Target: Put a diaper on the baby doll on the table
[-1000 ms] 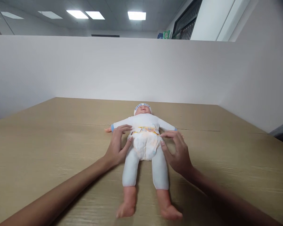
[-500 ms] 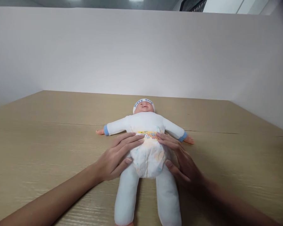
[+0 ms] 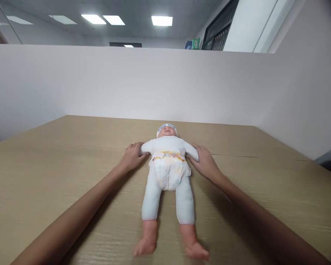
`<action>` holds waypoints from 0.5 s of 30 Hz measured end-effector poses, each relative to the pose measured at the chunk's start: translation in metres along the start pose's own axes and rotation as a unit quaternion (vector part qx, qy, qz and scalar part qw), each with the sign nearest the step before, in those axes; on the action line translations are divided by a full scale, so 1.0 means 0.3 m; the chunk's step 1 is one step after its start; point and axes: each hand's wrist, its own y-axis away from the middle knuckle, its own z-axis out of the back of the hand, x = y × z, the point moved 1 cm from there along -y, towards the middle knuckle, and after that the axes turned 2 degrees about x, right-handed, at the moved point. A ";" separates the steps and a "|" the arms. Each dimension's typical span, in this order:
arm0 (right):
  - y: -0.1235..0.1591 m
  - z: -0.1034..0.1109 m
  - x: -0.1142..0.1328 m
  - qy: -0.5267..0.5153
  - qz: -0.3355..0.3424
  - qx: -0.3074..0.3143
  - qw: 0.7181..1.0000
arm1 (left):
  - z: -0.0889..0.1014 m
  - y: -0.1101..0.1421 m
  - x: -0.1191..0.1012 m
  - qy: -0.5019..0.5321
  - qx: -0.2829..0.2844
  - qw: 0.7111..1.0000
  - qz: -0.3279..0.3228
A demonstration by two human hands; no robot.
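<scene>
A baby doll (image 3: 168, 147) in a white suit and a white cap lies on its back on the wooden table (image 3: 44, 165), head away from me, bare feet toward me. It wears a white diaper (image 3: 168, 171) with a yellow printed waistband. My left hand (image 3: 132, 156) is wrapped over the doll's arm on the left side. My right hand (image 3: 205, 162) covers the doll's other arm, fingers curled over it. Both doll hands are hidden under mine.
A white partition wall (image 3: 165, 81) runs along the back and right edges of the table. Above it show ceiling lights and a dark window frame (image 3: 220, 27).
Both hands left the diaper's waist and slid outward onto the doll's arms. My head pulled back and up, so the doll's feet and the ceiling are in view again.
</scene>
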 end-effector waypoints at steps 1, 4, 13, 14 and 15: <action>-0.017 -0.013 0.011 -0.001 -0.025 0.004 1.000 | 0.001 -0.014 -0.006 -0.002 0.013 1.000 0.020; -0.053 -0.027 0.061 -0.009 -0.072 0.009 0.997 | 0.019 -0.028 -0.059 0.007 0.007 0.998 0.061; 0.168 0.199 0.090 -0.153 -0.114 0.021 0.981 | 0.247 0.275 -0.355 0.118 -0.055 0.987 0.090; 0.223 0.232 0.093 -0.182 -0.104 0.025 0.977 | 0.266 0.356 -0.401 0.132 -0.060 0.986 0.088; 0.282 0.264 0.099 -0.215 -0.093 0.032 0.972 | 0.279 0.446 -0.446 0.140 -0.061 0.985 0.080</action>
